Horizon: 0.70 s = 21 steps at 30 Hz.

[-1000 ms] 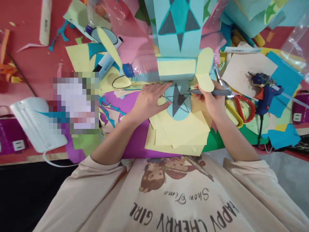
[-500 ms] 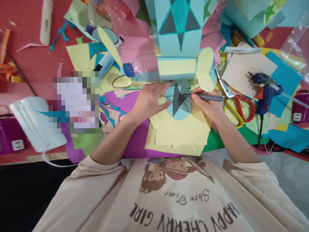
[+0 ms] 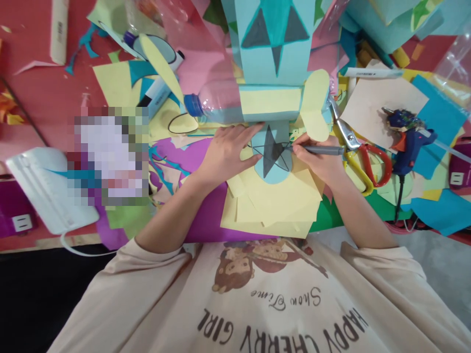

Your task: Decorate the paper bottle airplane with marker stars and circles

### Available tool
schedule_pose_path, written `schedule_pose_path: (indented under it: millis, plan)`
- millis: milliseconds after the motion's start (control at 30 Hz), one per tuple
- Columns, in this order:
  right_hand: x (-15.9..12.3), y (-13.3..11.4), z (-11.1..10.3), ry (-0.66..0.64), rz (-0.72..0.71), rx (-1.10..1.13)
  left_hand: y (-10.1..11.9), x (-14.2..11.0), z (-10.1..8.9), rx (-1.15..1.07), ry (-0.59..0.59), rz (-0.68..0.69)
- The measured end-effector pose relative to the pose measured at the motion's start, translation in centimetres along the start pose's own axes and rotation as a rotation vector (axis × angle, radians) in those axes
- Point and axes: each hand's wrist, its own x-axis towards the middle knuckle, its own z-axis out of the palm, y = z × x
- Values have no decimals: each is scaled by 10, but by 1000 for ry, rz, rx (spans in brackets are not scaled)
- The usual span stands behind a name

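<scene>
My right hand [image 3: 319, 159] is closed around a dark grey marker [image 3: 324, 150], its tip on a light blue paper piece [image 3: 273, 175]. Drawn on that paper is a star, partly filled in dark grey, with its right-hand points still outlines. My left hand [image 3: 228, 153] lies with fingers apart, pressing the paper's left side. Beneath is a stack of pale yellow sheets [image 3: 272, 211]. Just beyond the hands lies a plastic bottle [image 3: 221, 101] with a blue cap, wrapped in blue and yellow paper. A large blue paper [image 3: 257, 63] with a teal and grey star stands behind it.
Scissors [image 3: 375, 164] with red and yellow handles lie right of my right hand, beside a blue glue gun [image 3: 412, 147]. A white marker [image 3: 374, 73] rests farther back. At left are a white device [image 3: 51, 191] with a cord and a capped marker [image 3: 158, 90] among paper scraps.
The grey fill in the star has spread slightly toward its right side, with the marker tip shifted a little right. My left hand stays on the paper. The view has shifted slightly.
</scene>
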Motion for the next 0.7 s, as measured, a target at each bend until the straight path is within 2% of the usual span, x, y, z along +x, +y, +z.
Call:
schedule_pose_path:
  millis: [200,500,700]
  plan:
    - [-2,-5,0,63,59,18,2,0,-3,-4,-13,-11]
    - [0,3,2,40,54,3,2,1,-3,-27,-26,-24]
    - [0,-2,0,94,64,-22,3,1,-3,-23,-32,-28]
